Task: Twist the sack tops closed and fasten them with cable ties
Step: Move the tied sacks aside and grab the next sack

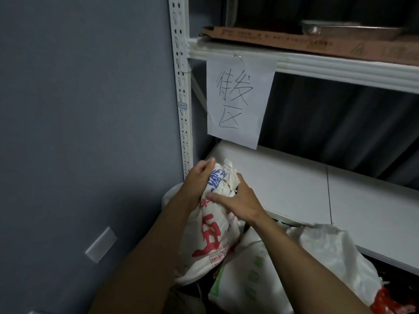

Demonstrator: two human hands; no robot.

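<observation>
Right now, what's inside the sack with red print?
Nothing shows: the left hand and right hand grip the red-printed sack by its bunched top, so cloth covers the contents.

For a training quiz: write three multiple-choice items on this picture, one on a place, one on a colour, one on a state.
1. Where does the sign hang?
A) from the upper shelf beam
B) on a door
C) on the floor

2. What colour is the big character on the held sack?
A) green
B) red
C) black

3. How is that sack's top held?
A) by the left hand and right hand together
B) by one hand only
C) by no hand

Key: 1 A, the sheet hangs from the beam's front edge; 2 B, the large print below the hands is red; 3 A, both hands grip the bunched top.
</observation>
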